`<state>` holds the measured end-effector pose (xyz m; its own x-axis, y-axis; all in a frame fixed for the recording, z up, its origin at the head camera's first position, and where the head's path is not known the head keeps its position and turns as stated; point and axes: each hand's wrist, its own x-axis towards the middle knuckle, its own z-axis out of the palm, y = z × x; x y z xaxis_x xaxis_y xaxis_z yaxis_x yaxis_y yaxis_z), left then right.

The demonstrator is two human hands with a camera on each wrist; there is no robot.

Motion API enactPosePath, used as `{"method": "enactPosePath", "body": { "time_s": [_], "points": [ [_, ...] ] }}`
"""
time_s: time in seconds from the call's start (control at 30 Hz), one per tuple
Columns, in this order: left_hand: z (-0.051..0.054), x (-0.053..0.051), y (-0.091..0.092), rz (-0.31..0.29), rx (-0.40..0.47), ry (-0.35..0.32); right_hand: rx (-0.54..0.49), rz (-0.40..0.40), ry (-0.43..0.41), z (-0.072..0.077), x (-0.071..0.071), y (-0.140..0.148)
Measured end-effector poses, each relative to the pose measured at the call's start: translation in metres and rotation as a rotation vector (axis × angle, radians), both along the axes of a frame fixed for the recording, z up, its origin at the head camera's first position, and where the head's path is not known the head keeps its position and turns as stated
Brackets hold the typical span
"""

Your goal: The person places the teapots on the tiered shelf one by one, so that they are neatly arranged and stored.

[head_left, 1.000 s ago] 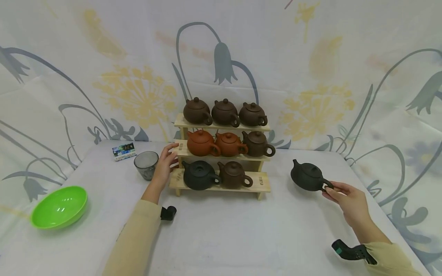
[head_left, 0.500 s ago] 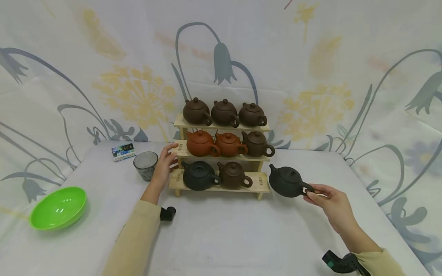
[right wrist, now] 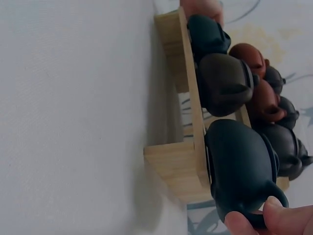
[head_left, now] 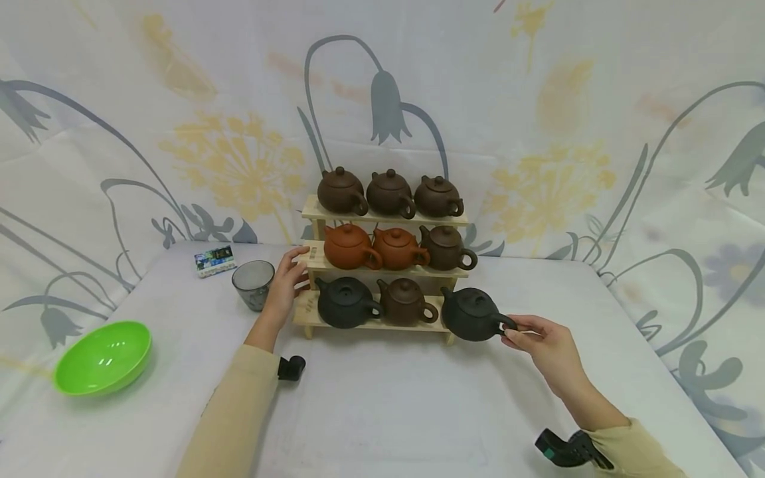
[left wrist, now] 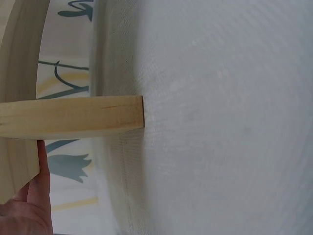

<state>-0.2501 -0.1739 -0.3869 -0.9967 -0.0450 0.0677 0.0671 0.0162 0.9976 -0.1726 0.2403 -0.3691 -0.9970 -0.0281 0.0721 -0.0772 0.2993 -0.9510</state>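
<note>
My right hand pinches the handle of a black teapot between thumb and fingers. That teapot is over the right end of the bottom shelf of a three-tier wooden stand. The right wrist view shows its base at the shelf edge; whether it bears on the wood I cannot tell. My left hand grips the left end of the middle shelf; the left wrist view shows fingers against the wood. Beside the held teapot stand a brown teapot and another black teapot.
Two orange-red teapots, one at left, and a dark brown teapot occupy the middle shelf. Three brown teapots, one central, line the top. Left lie a grey glass, a small patterned box and a green bowl.
My right hand has carried the black teapot leftward, from the table's right side to the right end of the bottom shelf. My left hand has stayed at the stand.
</note>
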Motion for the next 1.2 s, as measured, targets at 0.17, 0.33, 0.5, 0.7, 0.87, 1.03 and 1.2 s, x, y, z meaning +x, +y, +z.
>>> {"method": "enactPosePath", "body": {
  "time_s": [0.17,0.33,0.5,0.7,0.87,1.03,1.2],
  "points": [
    [0.000,0.001,-0.001,0.001,-0.014,0.009,0.024,0.007,-0.001,0.000,-0.002,-0.011],
    [0.000,0.001,0.000,-0.003,-0.011,0.006,0.017,0.018,-0.008,0.000,-0.003,-0.020],
    [0.000,0.000,0.002,0.000,-0.003,0.007,0.001,0.024,-0.011,0.000,-0.004,-0.025],
    [-0.001,0.000,0.003,0.001,0.004,-0.001,-0.009,0.037,0.001,-0.002,-0.005,-0.032],
    [0.000,0.000,0.003,-0.002,0.002,-0.002,-0.009,0.048,0.016,-0.004,-0.008,-0.035],
    [0.000,0.000,0.003,-0.007,0.014,-0.007,-0.028,0.055,0.015,-0.005,-0.011,-0.039],
    [0.001,0.000,0.004,-0.006,0.026,-0.021,-0.038,0.057,0.003,-0.007,-0.015,-0.043]
  ]
}}
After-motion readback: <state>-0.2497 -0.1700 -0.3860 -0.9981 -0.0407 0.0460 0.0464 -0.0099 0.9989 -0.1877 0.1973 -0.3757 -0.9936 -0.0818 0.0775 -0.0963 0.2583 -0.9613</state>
